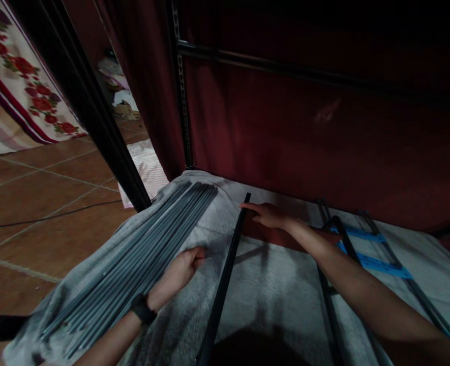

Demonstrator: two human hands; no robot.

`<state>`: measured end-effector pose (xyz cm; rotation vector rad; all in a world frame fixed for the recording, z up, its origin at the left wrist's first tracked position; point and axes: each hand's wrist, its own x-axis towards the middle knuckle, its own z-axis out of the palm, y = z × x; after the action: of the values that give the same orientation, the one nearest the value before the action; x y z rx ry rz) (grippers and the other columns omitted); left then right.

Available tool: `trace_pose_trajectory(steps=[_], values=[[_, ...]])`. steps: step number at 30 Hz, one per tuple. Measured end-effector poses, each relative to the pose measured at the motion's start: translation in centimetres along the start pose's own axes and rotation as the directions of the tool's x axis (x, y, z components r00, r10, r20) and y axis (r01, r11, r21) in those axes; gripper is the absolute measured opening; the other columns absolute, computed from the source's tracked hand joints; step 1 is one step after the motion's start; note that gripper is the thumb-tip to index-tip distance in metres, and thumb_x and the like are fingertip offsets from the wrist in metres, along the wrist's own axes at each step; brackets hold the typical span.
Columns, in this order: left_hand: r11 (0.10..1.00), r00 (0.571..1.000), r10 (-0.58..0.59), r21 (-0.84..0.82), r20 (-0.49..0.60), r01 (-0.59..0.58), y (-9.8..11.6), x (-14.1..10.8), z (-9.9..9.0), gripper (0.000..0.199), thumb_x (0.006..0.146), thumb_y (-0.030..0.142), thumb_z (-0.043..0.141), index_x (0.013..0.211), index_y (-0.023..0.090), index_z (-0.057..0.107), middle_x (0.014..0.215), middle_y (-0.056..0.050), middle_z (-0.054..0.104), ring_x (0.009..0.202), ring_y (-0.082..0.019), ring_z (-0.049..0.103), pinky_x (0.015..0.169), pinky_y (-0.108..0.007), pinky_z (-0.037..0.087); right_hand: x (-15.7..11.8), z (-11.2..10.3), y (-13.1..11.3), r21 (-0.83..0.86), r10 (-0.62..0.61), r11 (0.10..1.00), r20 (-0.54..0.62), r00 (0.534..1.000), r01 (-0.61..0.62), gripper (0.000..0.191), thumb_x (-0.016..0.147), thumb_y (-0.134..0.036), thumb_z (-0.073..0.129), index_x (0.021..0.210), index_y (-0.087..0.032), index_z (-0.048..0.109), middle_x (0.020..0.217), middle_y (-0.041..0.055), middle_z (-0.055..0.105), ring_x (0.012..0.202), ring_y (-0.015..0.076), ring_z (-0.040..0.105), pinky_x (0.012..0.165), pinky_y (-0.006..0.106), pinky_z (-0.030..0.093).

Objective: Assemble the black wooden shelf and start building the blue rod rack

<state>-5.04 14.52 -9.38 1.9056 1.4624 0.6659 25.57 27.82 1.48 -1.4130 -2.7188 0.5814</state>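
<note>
On the pale cloth (pixel 281 284), your grey rods (pixel 144 259) lie toward ten o'clock; the dark bar (pixel 225 277) runs from six to twelve. Your right hand (pixel 268 214) extends its index finger at the bar's far end, your left hand (pixel 186 264) curls nearby; you cannot tell either grip.

I seem to be in a room of a home, set up for light workshop work. Around me I see a tiled floor (pixel 49 203), a flowered curtain (pixel 37 96) and dark red drapes (pixel 324 142). Slotted black posts (pixel 182 101) frame a surface covered by a grey blanket (pixel 278 284), where metal rods (pixel 141 264) lie bundled. The light is dim.
</note>
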Motion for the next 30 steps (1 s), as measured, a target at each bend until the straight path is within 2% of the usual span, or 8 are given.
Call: trace_pose_trajectory(steps=[2, 5, 8, 11, 13, 17, 23, 30], values=[[0.974, 0.993, -0.043, -0.225, -0.109, 0.017, 1.2, 2.7, -0.4, 0.015, 0.08, 0.03, 0.057, 0.071, 0.019, 0.056, 0.063, 0.001, 0.057, 0.06, -0.014, 0.052, 0.058, -0.026, 0.038, 0.1, 0.0, 0.1, -0.005, 0.01, 1.0, 0.009, 1.0, -0.01, 0.072, 0.084, -0.016, 0.055, 0.15, -0.039, 0.036, 0.137, 0.0019, 0.062, 0.118, 0.0241, 0.061, 0.091, 0.031, 0.044], [0.849, 0.98, -0.079, -0.528, -0.18, -0.029, 3.8, 7.7, -0.3, 0.015, 0.073, 0.033, 0.062, 0.075, 0.018, 0.059, 0.066, 0.001, 0.059, 0.059, -0.013, 0.052, 0.056, -0.024, 0.039, 0.0, 0.2, -0.1, -0.009, 0.077, 0.997, -0.013, 0.997, -0.077, 0.071, 0.085, -0.018, 0.056, 0.15, -0.032, 0.033, 0.121, 0.0054, 0.07, 0.102, 0.0234, 0.067, 0.081, 0.029, 0.044], [0.807, 0.977, -0.052, -0.585, -0.207, -0.081, 5.9, 12.2, 0.7, 0.014, 0.072, 0.032, 0.061, 0.072, 0.018, 0.059, 0.061, 0.002, 0.055, 0.055, -0.011, 0.049, 0.054, -0.022, 0.038, -0.2, 0.6, -0.3, 0.015, 0.148, 0.989, -0.075, 0.986, -0.147, 0.063, 0.084, -0.019, 0.057, 0.143, -0.023, 0.036, 0.105, 0.0065, 0.073, 0.089, 0.0224, 0.068, 0.075, 0.028, 0.042], [0.812, 0.975, -0.009, -0.571, -0.222, -0.123, 6.9, 14.6, 2.0, 0.012, 0.074, 0.027, 0.058, 0.071, 0.016, 0.061, 0.06, 0.002, 0.054, 0.054, -0.01, 0.047, 0.054, -0.022, 0.037, -0.3, 0.9, -0.3, 0.037, 0.145, 0.989, -0.081, 0.986, -0.142, 0.043, 0.085, -0.018, 0.054, 0.128, -0.022, 0.048, 0.105, 0.0056, 0.072, 0.091, 0.0217, 0.067, 0.077, 0.028, 0.042], [0.809, 0.975, 0.017, -0.57, -0.221, -0.143, 7.0, 15.1, 2.5, 0.012, 0.075, 0.024, 0.057, 0.071, 0.015, 0.064, 0.06, 0.002, 0.055, 0.056, -0.01, 0.047, 0.054, -0.022, 0.038, -0.4, 1.0, -0.3, 0.046, 0.108, 0.993, -0.061, 0.992, -0.106, 0.038, 0.086, -0.017, 0.053, 0.123, -0.025, 0.053, 0.11, 0.0045, 0.072, 0.098, 0.0222, 0.066, 0.082, 0.029, 0.043], [0.839, 0.97, 0.077, -0.511, -0.231, -0.188, 6.8, 14.9, 2.4, 0.017, 0.08, 0.022, 0.056, 0.074, 0.015, 0.069, 0.064, 0.0, 0.06, 0.062, -0.012, 0.051, 0.059, -0.022, 0.04, -0.6, 1.1, 0.0, 0.092, 0.078, 0.993, -0.066, 0.995, -0.072, 0.044, 0.087, -0.019, 0.051, 0.13, -0.03, 0.055, 0.115, 0.0044, 0.071, 0.108, 0.0237, 0.064, 0.089, 0.033, 0.044], [0.916, 0.955, 0.148, -0.328, -0.258, -0.231, 6.8, 13.9, 1.2, 0.019, 0.084, 0.017, 0.056, 0.082, 0.016, 0.075, 0.08, -0.005, 0.073, 0.077, -0.018, 0.063, 0.073, -0.027, 0.047, -0.5, 2.0, 1.4, 0.158, 0.103, 0.983, -0.078, 0.992, -0.089, 0.047, 0.089, -0.025, 0.05, 0.135, -0.027, 0.055, 0.127, 0.0084, 0.066, 0.117, 0.0256, 0.06, 0.098, 0.038, 0.044], [0.933, 0.954, 0.151, -0.28, -0.261, -0.224, 6.7, 13.3, 1.9, 0.025, 0.088, 0.015, 0.052, 0.092, 0.017, 0.077, 0.091, -0.007, 0.075, 0.086, -0.019, 0.066, 0.081, -0.029, 0.049, -0.6, 2.2, 1.5, 0.188, 0.106, 0.978, -0.061, 0.992, -0.093, 0.048, 0.088, -0.025, 0.051, 0.136, -0.026, 0.055, 0.133, 0.0088, 0.063, 0.124, 0.0259, 0.057, 0.105, 0.041, 0.041]])
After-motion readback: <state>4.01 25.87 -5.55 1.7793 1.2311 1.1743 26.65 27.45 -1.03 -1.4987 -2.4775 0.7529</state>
